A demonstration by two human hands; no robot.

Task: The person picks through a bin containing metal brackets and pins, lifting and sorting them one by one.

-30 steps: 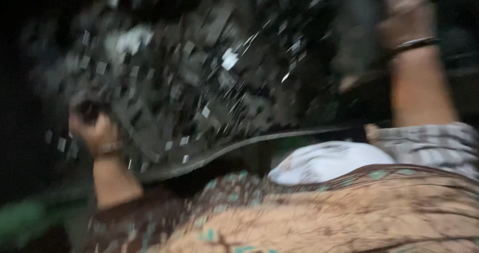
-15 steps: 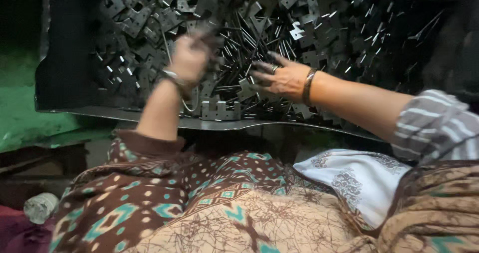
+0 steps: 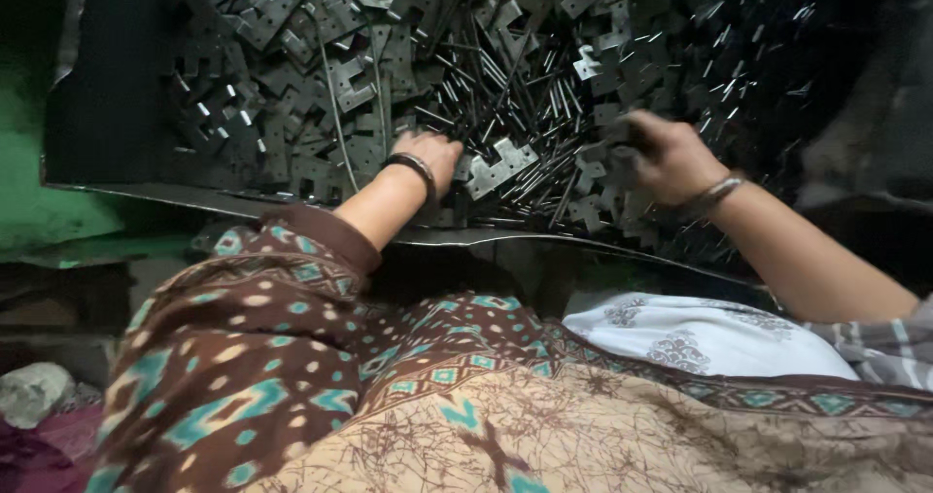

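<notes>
Metal plates point(image 3: 501, 167) and thin rods point(image 3: 505, 99) lie piled in front of us, rods pointing away, our left hand point(image 3: 428, 158) pressed flat nearest the plate, our right hand point(image 3: 666, 153) curled on pieces.

A dark tray point(image 3: 117, 177) at twelve o'clock holds a heap of flat metal brackets point(image 3: 292, 94) and thin rods point(image 3: 505, 94). The left hand point(image 3: 428, 158) rests on the heap's near edge, touching a notched bracket point(image 3: 501, 167). At one o'clock the right hand point(image 3: 666, 153) digs into the pieces, fingers curled.
</notes>
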